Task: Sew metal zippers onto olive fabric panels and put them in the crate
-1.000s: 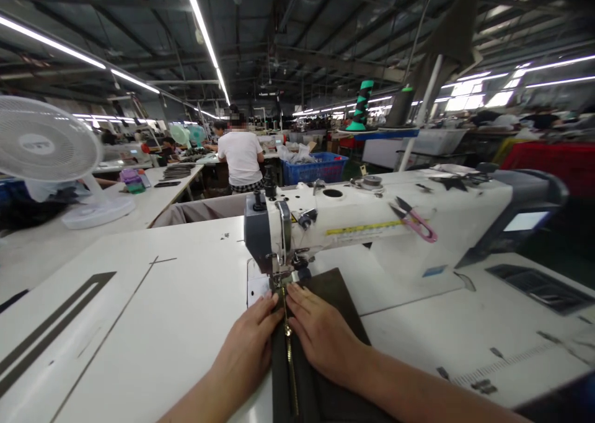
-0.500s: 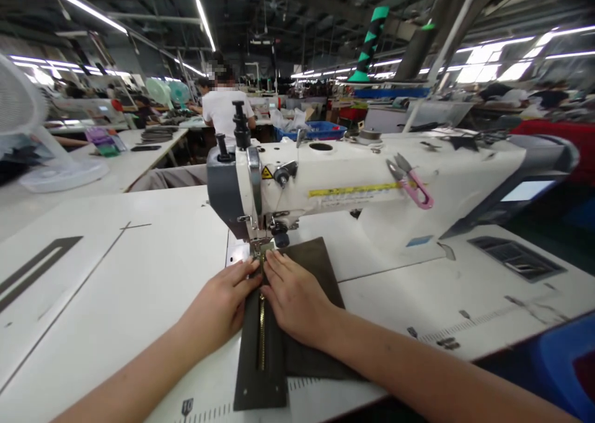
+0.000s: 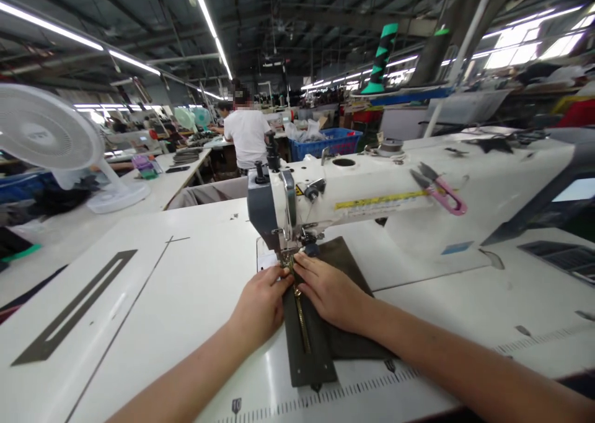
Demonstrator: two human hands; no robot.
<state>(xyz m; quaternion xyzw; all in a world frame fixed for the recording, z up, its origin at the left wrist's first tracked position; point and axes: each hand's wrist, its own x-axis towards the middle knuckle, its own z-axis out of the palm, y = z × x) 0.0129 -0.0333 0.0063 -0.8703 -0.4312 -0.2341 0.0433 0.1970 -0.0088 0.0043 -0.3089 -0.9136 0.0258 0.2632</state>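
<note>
A dark olive strip with a gold-toothed zipper along its middle lies under the presser foot of a white sewing machine. Beneath and to the right of the strip is a wider dark panel. My left hand rests on the strip's left side, its fingertips and thumb beside the zipper, close to the foot. Flat on the right side lies my right hand, fingers stretched toward the foot. The zipper pull sits between my hands. My fingers partly hide the seam under the needle.
A slotted dark strip lies on the table at left. Pink-handled thread snips rest against the machine arm. A white fan stands at far left. Beyond the machine are a person in a white shirt and a blue crate.
The view has swung left and up, so the machine and my hands appear farther right. My hands stay beside the zipper; the strip's near end looks slightly closer to the foot.
</note>
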